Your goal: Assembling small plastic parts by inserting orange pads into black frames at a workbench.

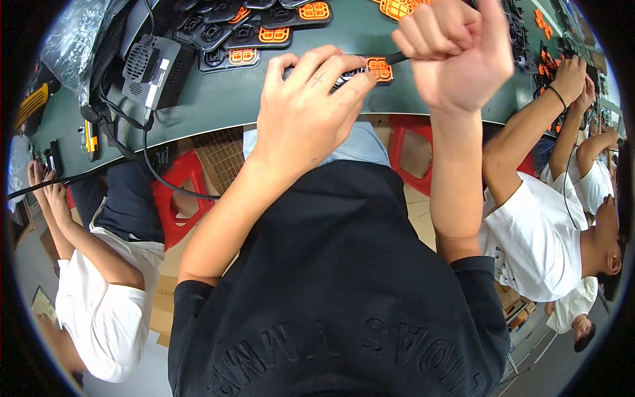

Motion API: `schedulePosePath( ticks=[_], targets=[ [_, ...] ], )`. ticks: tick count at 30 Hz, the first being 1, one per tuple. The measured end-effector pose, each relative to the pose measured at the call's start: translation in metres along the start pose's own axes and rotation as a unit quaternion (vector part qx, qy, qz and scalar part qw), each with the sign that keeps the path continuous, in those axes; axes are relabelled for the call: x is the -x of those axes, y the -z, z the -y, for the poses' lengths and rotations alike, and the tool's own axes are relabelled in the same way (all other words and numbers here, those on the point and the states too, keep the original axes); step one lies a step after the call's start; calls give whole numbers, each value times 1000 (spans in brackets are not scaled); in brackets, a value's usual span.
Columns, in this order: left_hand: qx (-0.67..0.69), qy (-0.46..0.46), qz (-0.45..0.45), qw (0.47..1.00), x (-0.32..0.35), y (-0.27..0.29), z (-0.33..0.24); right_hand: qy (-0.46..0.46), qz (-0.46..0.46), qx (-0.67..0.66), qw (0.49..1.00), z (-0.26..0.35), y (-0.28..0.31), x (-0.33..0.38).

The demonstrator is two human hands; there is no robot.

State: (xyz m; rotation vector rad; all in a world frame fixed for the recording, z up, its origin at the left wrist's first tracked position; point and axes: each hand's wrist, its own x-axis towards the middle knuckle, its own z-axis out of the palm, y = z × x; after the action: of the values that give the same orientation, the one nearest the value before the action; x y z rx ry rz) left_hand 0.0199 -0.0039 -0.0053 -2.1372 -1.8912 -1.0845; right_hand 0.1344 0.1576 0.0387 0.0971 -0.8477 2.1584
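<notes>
My left hand [311, 109] rests over a black plastic housing with an orange insert [379, 69] at the table's near edge. Its fingers curl down onto the housing's left part and hide most of it. Up and to the right, my right hand [463, 56] is closed in a fist. From the fist a short black shaft-like tool [397, 58] sticks out toward the orange insert; its handle is hidden in my palm, so I cannot tell its kind. Several similar black housings with orange inserts [274, 34] lie in overlapping rows beyond my left hand.
A grey vented power box [151, 69] with black cables stands at the left, beside clear plastic wrap [69, 49] and a yellow cutter [91, 139]. More black and orange parts lie right. Co-workers in white shirts sit on both sides; red stools [185, 198] stand below the green table [218, 102].
</notes>
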Motion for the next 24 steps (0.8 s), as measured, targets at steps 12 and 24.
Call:
schedulePosePath(
  ticks=[12, 24],
  targets=[
    [25, -1, -11, 1000, 1, -3, 1, -33, -133, 302, 944, -26, -26, 14],
    [37, 3, -18, 999, 0, 2, 2, -45, -140, 313, 938, -29, -23, 19]
  ],
)
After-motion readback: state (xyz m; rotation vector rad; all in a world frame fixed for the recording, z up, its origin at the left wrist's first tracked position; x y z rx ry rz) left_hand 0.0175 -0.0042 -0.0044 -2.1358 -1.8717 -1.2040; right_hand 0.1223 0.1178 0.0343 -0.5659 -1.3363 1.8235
